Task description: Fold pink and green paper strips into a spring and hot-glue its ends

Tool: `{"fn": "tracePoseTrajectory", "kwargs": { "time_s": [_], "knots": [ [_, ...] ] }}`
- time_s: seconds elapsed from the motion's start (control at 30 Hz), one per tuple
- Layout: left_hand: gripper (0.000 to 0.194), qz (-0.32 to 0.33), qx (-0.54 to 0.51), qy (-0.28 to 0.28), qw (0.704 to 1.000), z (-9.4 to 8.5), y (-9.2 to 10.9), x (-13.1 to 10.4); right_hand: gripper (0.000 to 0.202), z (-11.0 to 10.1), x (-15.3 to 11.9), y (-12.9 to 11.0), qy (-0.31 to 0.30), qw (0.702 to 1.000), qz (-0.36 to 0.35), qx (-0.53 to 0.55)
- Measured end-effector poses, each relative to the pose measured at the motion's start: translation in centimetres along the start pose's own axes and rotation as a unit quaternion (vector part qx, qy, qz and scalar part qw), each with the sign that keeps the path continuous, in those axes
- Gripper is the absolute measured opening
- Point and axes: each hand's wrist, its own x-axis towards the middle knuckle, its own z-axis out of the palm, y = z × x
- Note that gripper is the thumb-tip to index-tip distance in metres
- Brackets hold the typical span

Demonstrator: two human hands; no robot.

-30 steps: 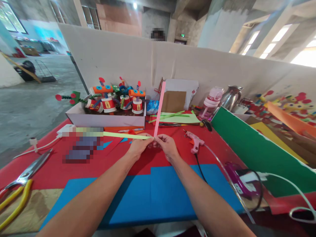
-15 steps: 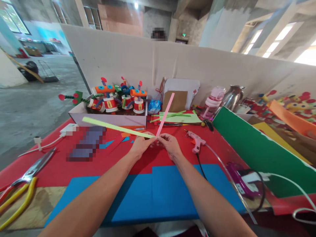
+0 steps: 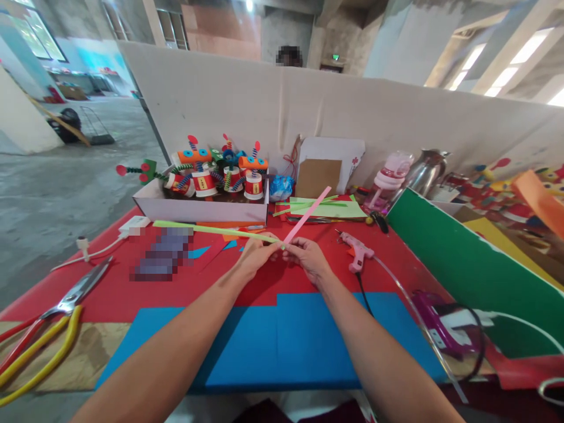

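Observation:
Both hands meet above the red table covering. My left hand [image 3: 259,254] pinches a long light-green paper strip [image 3: 207,230], which stretches out to the left. My right hand [image 3: 306,255] has its fingers closed on a pink paper strip [image 3: 308,214], which slants up and to the right. The two strips come together at the fingertips, where the join is partly hidden by the fingers. Blue sheets [image 3: 247,346] lie under my forearms. A pink glue gun [image 3: 358,251] rests to the right of my right hand.
Large shears [image 3: 70,299] lie at left, near a blurred dark device [image 3: 163,255]. A white box [image 3: 198,210] of paper-cup figures stands behind. More green strips [image 3: 326,205] lie at the back. At right are a green panel [image 3: 476,270] and a purple power strip [image 3: 445,329].
The pink strip has tipped lower and to the right. The green strip's far end has dropped a little. My hands stay together, and the whole view has shifted slightly.

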Motion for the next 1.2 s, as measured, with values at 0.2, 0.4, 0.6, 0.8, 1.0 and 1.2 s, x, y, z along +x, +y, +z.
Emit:
{"fn": "tracePoseTrajectory", "kwargs": {
  "time_s": [0.2, 0.4, 0.6, 0.8, 1.0, 1.2],
  "knots": [
    [0.013, -0.007, -0.03, -0.006, 1.0, 0.1, 0.1, 0.0, 0.029, 0.3, 0.0, -0.1, 0.006, 0.999, -0.008, 0.052],
    [0.013, -0.016, -0.031, -0.027, 0.999, -0.1, 0.0, 0.1, 0.026, 0.2, -0.1, -0.2, -0.005, 0.999, 0.003, 0.038],
    [0.022, 0.003, -0.033, -0.028, 0.999, 0.1, 0.1, -0.1, 0.027, 0.6, -0.1, 0.0, 0.041, 0.997, -0.013, 0.064],
    [0.024, 0.008, -0.039, -0.017, 0.999, -0.1, -0.1, 0.0, 0.026, 1.0, -0.4, 0.1, 0.037, 0.998, -0.026, 0.052],
    [0.03, -0.002, -0.05, -0.036, 0.998, 0.0, 0.3, -0.2, 0.026, 1.0, -0.4, -0.1, 0.068, 0.995, -0.036, 0.071],
    [0.032, 0.016, -0.041, -0.043, 0.998, 0.0, -0.1, -0.1, 0.03, 1.1, -0.2, 0.3, 0.055, 0.994, -0.051, 0.079]
  ]
}}
